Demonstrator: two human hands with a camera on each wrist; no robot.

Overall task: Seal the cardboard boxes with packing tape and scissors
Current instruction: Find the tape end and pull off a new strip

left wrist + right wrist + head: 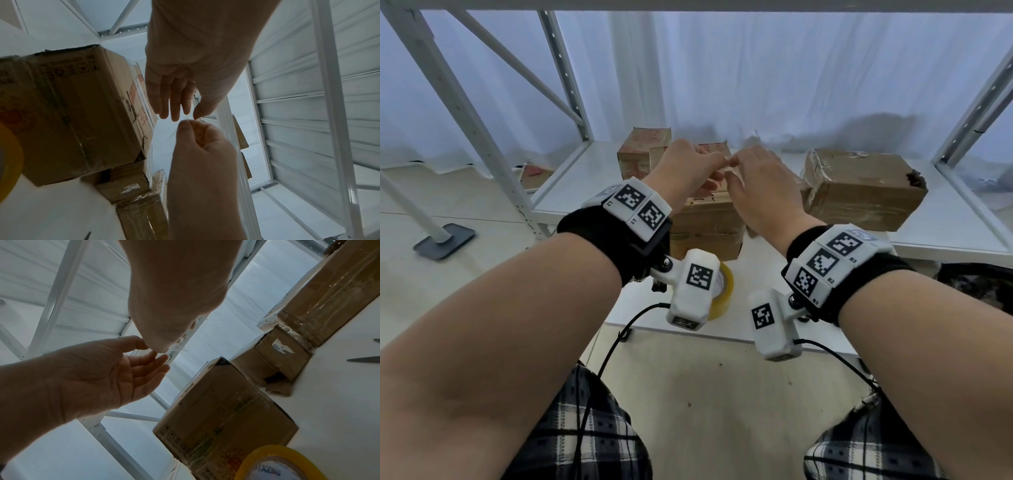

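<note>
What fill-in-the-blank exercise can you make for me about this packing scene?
1. The roll of packing tape is ____ in colour.
2. The scissors lie untouched on the white ____.
3. The left hand pinches a thin clear strip of ____.
4. The right hand meets it above boxes made of ____.

Missing words: yellow; shelf; tape; cardboard.

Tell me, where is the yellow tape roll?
In the head view, the yellow tape roll stands on the white shelf, near its front edge, just in front of the middle cardboard box.
</note>
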